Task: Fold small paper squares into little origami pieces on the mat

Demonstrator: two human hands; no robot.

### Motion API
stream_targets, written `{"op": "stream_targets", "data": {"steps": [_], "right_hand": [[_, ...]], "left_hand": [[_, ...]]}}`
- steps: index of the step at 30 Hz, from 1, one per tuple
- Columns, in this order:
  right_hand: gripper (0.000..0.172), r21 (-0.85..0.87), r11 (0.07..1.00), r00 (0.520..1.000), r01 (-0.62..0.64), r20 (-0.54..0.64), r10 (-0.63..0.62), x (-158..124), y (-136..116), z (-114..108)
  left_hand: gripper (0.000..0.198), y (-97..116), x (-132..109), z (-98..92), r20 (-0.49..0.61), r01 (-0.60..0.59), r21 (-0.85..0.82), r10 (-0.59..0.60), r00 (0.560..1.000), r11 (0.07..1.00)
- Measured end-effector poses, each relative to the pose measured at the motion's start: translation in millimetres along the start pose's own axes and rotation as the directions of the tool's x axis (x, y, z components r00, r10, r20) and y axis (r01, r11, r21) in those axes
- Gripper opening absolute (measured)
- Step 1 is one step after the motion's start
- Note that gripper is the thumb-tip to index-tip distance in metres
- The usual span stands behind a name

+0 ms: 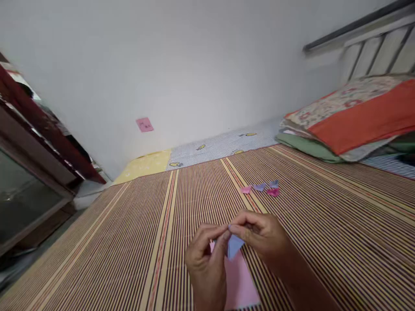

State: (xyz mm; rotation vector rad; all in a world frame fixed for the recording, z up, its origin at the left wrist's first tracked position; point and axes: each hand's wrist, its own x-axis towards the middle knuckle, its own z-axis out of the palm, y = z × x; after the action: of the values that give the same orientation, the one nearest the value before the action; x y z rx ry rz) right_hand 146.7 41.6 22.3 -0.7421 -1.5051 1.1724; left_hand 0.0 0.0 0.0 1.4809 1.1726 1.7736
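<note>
Hands: left hand (pixel 205 259) and right hand (pixel 261 235) meet at lower centre of the frame, fingertips touching, right forearm running off the lower right corner.
Grip, left: thumb and forefinger pinched narrow on the top corner of the blue paper (pixel 234 247).
Grip, right: fingers curled, pinched narrow on the same top corner from the other side.
Wall (pixel 194 65): plain white, fills the upper half of the frame.
Mat (pixel 129 242): striped brown and yellow, covers the bed across the whole lower half; both hands hover over it.
Cabinet (pixel 35 142): dark wood with a glass front, left edge, beside the bed.
Pillows (pixel 353 116): stacked at upper right, orange and floral on top, green beneath, resting on the far end of the mat.
Bed sheet (pixel 223 144): checked with yellow prints, a strip between mat and wall.
Pink sheet (pixel 241 283): flat on the mat, directly under the hands, partly hidden by the left hand.
Blue paper: small folded piece, point hanging down, held just above the pink sheet.
Folded pieces (pixel 259 187): four small ones, pink, lavender and magenta, clustered on the mat just beyond the hands.
Pink note (pixel 144 124): stuck low on the wall, left of centre; writing too small to read.
</note>
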Motion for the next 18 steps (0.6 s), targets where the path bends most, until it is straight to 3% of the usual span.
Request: {"op": "stream_targets", "data": {"steps": [5, 7, 10, 13, 18], "right_hand": [[0.011, 0.061, 0.998, 0.999, -0.035, -0.003, 0.036, -5, -2, -4], [0.012, 0.037, 0.998, 0.999, -0.049, -0.008, 0.049, -5, -2, -4], [0.016, -0.017, 0.998, 0.997, -0.066, -0.046, 0.065, -5, -4, -2], [0.02, -0.018, 0.998, 0.99, -0.065, -0.127, 0.062, -5, -6, -3], [0.022, 0.083, 0.991, 0.975, -0.11, -0.183, 0.123, -5, -5, -4]], "left_hand": [[0.005, 4, -1, 8.0, 0.004, 0.017, 0.014, -0.017, 1.0, 1.0], [0.007, 4, -1, 10.4, -0.047, 0.106, -0.004, -0.106, 0.993, 0.994], [0.025, 5, 2, 13.5, -0.096, 0.289, -0.128, -0.302, 0.949, 0.949], [0.025, 9, 6, 15.1, 0.034, 0.384, -0.207, -0.386, 0.922, 0.9], [0.026, 16, 9, 16.5, 0.264, 0.455, -0.141, -0.41, 0.873, 0.879]]}}
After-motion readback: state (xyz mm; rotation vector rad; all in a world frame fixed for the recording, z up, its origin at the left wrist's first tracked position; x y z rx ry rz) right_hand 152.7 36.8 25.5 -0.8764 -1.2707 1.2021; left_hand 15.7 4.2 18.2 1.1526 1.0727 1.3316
